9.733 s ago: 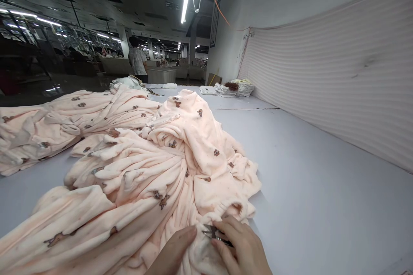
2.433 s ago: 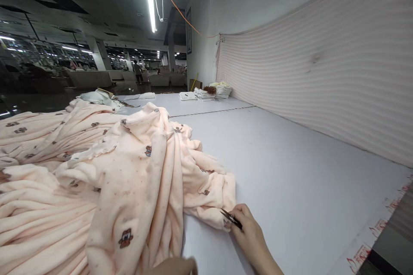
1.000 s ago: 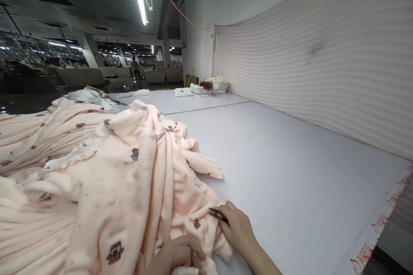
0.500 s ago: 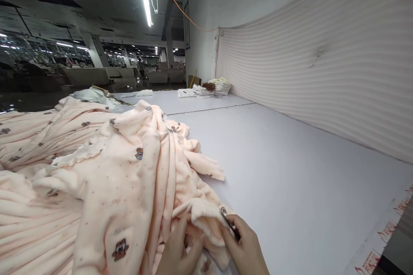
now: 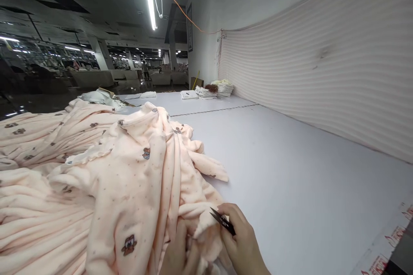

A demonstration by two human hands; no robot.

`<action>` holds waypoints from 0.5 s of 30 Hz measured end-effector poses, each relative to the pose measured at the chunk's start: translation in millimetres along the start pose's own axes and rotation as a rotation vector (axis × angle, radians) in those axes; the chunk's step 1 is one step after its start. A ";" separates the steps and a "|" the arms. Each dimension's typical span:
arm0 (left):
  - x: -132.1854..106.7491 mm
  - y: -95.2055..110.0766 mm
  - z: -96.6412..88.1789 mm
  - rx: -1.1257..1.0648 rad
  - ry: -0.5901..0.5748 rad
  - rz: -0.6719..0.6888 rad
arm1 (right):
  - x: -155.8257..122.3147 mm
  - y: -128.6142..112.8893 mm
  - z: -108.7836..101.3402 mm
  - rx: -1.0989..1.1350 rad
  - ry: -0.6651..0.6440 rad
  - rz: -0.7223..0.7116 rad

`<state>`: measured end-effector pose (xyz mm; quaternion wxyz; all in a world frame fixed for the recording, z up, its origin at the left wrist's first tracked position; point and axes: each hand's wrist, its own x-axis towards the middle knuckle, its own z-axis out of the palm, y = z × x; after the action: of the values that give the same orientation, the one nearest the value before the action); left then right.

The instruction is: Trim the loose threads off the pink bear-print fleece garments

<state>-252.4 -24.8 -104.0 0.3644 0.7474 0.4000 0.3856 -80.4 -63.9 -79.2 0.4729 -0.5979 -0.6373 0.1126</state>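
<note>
A pale pink plush garment (image 5: 132, 189) with a small bear print lies heaped over the left and middle of the table. At its near right edge, my left hand (image 5: 180, 247) has its fingers closed on a fold of the fabric. My right hand (image 5: 240, 238) is closed around small black thread snips (image 5: 224, 222). The snips' pointed blades face left, just above the ruffled, pale edge of the cloth. Whether the blades touch the fabric, I cannot tell. Part of my left hand is cut off by the bottom of the view.
The pale table (image 5: 290, 172) stretches right to a wall hung with striped pinkish cloth (image 5: 316, 60). Stacks of folded white pieces (image 5: 206, 92) stand at the far end. Another bunched pale cloth (image 5: 97, 96) lies behind the garment. Red-printed tape (image 5: 377, 264) lines the near right edge.
My right hand has shifted slightly left and up with the snips, whose blades now show more plainly. My left hand stays on the fabric, whose edge has been folded differently. The view has shifted a little.
</note>
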 end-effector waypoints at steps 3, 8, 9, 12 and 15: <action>-4.2 -7.5 -14.6 0.142 0.066 0.078 | -8.2 4.5 3.8 -0.061 0.039 -0.023; -4.7 -13.0 -20.9 0.492 0.036 0.334 | -21.2 1.2 -2.7 -0.040 -0.180 0.162; -4.4 -13.1 -20.4 0.529 0.034 0.398 | -20.9 -2.0 -5.2 -0.037 -0.188 0.165; -4.7 -12.4 -19.2 0.582 0.064 0.518 | -15.3 -13.6 -10.6 -0.156 -0.140 0.114; -7.1 -11.4 -19.0 0.590 0.085 0.577 | -9.0 -21.5 -12.0 -0.289 -0.133 0.058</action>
<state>-275.3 -21.8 -107.4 -0.0053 0.8847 0.2823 0.3710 -87.1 -82.4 -61.8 0.3354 -0.6692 -0.6591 0.0728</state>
